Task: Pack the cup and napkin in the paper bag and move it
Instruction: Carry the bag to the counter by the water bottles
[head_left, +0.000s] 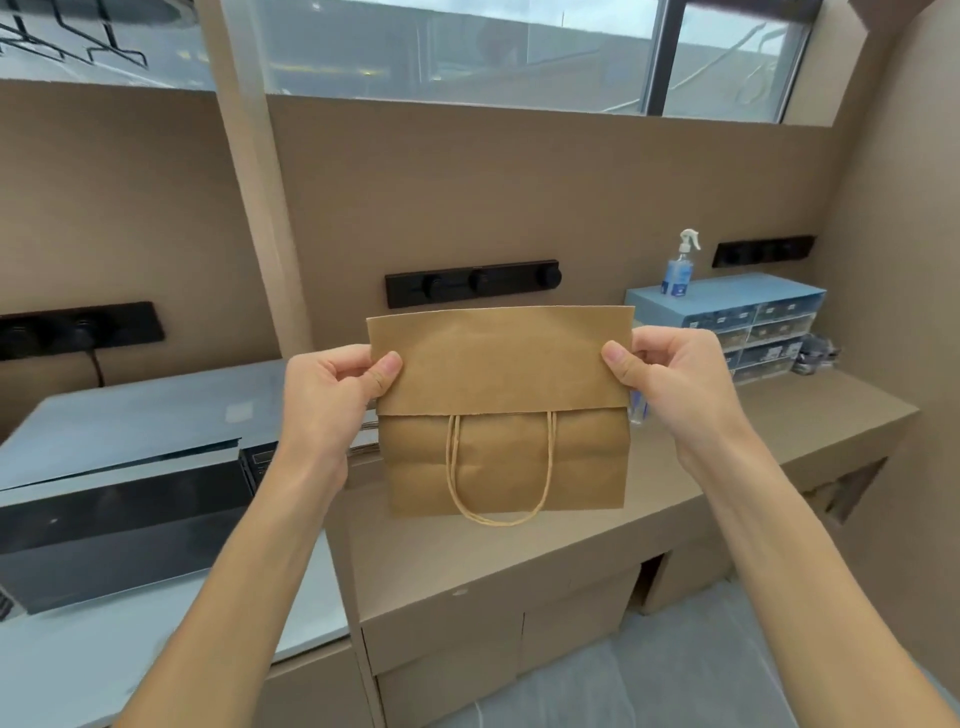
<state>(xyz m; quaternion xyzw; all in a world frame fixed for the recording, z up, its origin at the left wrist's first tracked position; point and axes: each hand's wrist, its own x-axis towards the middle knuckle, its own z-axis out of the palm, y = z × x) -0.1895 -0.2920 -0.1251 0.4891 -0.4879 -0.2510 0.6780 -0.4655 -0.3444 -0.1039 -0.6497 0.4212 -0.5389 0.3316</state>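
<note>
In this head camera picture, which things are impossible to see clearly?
- Inside of the flat brown paper bag: closed and folded, head view.
- Cup and napkin: not visible.
- Clear bottle: mostly behind the bag and right hand.
- Blue drawer box labels: too small.

Both arms extended forward, left hand (332, 395) and right hand (670, 379) raised level, thumbs facing in, each pinching one side of the bag (501, 415).
</note>
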